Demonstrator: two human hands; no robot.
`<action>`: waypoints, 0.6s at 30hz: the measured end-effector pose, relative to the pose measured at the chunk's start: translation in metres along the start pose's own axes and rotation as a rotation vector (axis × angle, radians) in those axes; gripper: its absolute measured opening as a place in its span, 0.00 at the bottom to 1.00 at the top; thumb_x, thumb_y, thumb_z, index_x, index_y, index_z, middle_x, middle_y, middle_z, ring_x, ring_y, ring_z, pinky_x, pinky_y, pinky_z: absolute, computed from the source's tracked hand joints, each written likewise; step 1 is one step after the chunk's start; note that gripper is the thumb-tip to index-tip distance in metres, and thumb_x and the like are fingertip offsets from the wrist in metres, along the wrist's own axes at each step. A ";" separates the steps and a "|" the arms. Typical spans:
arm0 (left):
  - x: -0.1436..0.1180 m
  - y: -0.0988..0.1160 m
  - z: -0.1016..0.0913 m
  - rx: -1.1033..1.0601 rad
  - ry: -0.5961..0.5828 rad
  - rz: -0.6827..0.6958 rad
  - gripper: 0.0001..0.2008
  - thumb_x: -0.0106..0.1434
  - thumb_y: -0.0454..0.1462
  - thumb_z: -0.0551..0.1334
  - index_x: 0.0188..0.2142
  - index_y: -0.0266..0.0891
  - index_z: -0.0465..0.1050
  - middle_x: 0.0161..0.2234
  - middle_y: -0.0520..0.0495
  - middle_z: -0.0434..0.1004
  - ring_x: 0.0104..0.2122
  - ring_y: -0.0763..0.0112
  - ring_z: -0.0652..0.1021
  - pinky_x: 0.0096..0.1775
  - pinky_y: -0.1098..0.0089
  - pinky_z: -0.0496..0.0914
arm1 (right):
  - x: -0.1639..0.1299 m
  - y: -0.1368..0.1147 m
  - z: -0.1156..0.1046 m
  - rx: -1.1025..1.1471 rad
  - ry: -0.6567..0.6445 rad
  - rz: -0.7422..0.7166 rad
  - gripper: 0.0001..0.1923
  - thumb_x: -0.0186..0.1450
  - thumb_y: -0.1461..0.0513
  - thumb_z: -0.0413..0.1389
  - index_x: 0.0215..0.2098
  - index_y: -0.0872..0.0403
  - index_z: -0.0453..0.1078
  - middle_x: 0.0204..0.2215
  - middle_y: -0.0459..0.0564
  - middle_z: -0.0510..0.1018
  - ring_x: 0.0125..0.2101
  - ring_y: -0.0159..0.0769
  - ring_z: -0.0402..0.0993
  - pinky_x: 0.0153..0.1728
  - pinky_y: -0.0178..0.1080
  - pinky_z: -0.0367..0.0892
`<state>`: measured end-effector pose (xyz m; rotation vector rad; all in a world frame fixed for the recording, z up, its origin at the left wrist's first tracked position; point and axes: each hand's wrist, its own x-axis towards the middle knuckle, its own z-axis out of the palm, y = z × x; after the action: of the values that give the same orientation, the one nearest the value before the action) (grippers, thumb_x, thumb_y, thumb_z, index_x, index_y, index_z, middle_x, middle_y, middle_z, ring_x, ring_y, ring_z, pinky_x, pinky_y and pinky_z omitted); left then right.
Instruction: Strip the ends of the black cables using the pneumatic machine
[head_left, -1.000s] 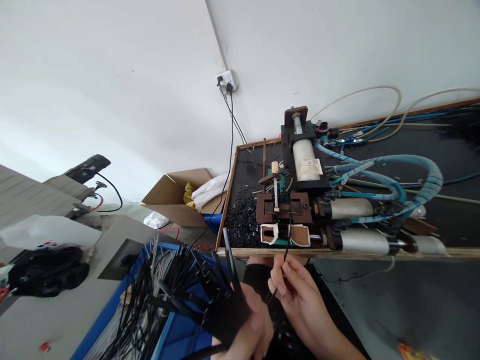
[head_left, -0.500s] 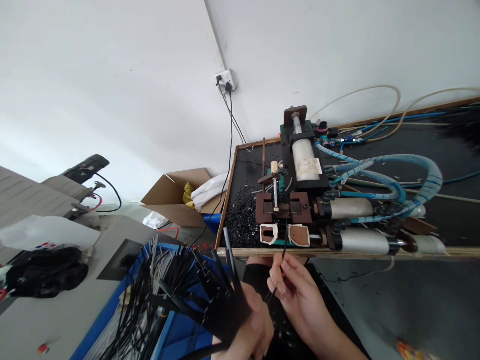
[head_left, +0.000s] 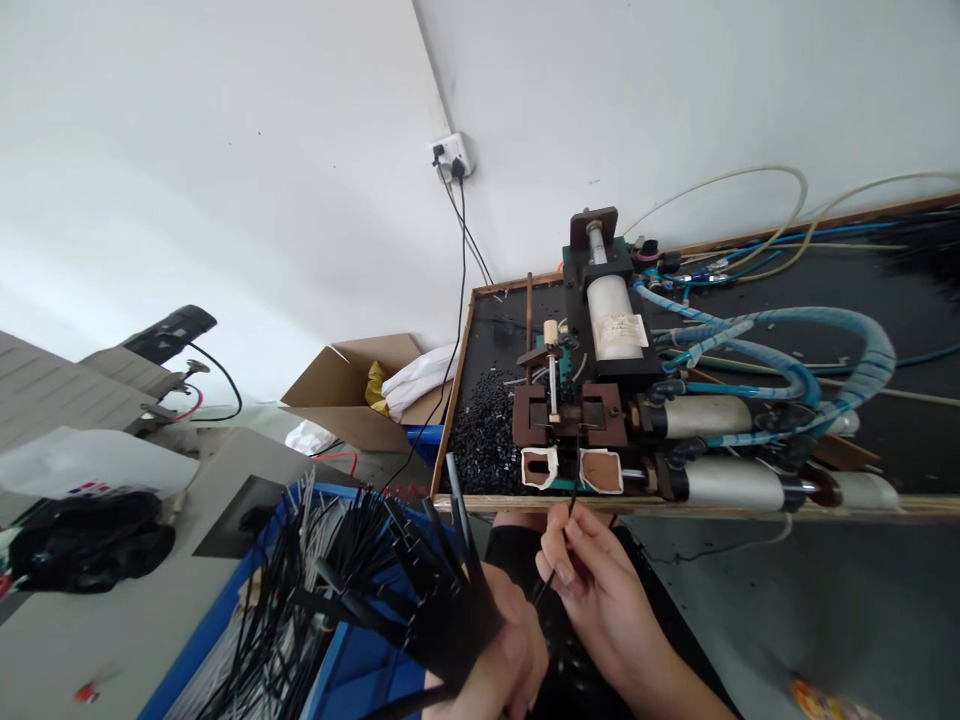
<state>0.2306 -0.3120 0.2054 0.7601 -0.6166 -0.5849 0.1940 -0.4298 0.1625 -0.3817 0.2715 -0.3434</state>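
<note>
My left hand [head_left: 501, 650] is closed round a thick bundle of black cables [head_left: 450, 620], whose ends fan out up and to the left. Beside it, my right hand [head_left: 596, 590] pinches a single thin black cable [head_left: 574, 497] between thumb and fingers. That cable runs up past the table edge, between two tape-edged jaw blocks [head_left: 601, 470], to the brown metal clamp [head_left: 531, 418] of a pneumatic machine [head_left: 616, 318]. Its upper tip is hard to make out among the dark parts.
Black cut pieces [head_left: 484, 430] lie heaped left of the clamp. Air cylinders [head_left: 731, 482] and blue hoses [head_left: 862, 350] take up the right. A blue crate [head_left: 217, 620] of cables stands at lower left, with a cardboard box [head_left: 352, 430] behind. A wooden rim [head_left: 480, 503] edges the table.
The view has shifted very slightly. Both hands keep their grips, and the single cable stays between the jaw blocks.
</note>
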 end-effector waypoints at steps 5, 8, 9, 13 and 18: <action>-0.012 0.005 -0.001 0.090 0.201 -0.107 0.05 0.74 0.36 0.62 0.42 0.44 0.77 0.21 0.58 0.54 0.18 0.76 0.57 0.24 0.73 0.62 | 0.000 0.001 0.001 -0.029 0.006 0.001 0.13 0.67 0.53 0.70 0.39 0.55 0.81 0.20 0.41 0.65 0.24 0.31 0.52 0.28 0.35 0.54; -0.017 0.011 0.006 0.108 0.255 -0.136 0.05 0.74 0.36 0.62 0.41 0.44 0.77 0.22 0.58 0.53 0.19 0.75 0.57 0.26 0.72 0.61 | 0.000 0.001 0.002 -0.032 0.003 0.010 0.13 0.67 0.53 0.70 0.38 0.55 0.81 0.20 0.41 0.65 0.24 0.31 0.52 0.28 0.35 0.54; -0.017 0.012 0.009 0.108 0.260 -0.141 0.04 0.73 0.36 0.62 0.41 0.44 0.77 0.22 0.58 0.53 0.19 0.75 0.57 0.25 0.71 0.60 | -0.001 0.001 0.002 -0.027 0.002 0.013 0.13 0.67 0.53 0.70 0.38 0.55 0.81 0.20 0.41 0.65 0.24 0.31 0.52 0.28 0.35 0.54; -0.013 0.013 0.012 0.089 0.261 -0.144 0.03 0.72 0.37 0.65 0.39 0.43 0.77 0.21 0.59 0.54 0.18 0.76 0.57 0.25 0.72 0.58 | -0.002 0.002 0.001 -0.012 0.008 0.018 0.12 0.66 0.54 0.71 0.39 0.54 0.81 0.20 0.40 0.64 0.24 0.30 0.51 0.28 0.34 0.54; -0.015 0.011 0.009 0.097 0.248 -0.129 0.03 0.73 0.37 0.64 0.41 0.44 0.77 0.21 0.58 0.55 0.19 0.76 0.57 0.25 0.73 0.60 | -0.002 0.003 0.000 -0.039 0.014 0.002 0.13 0.68 0.53 0.70 0.39 0.55 0.81 0.21 0.41 0.65 0.24 0.31 0.52 0.28 0.34 0.54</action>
<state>0.2167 -0.2995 0.2147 0.9522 -0.3711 -0.5709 0.1924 -0.4268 0.1615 -0.4173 0.2924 -0.3389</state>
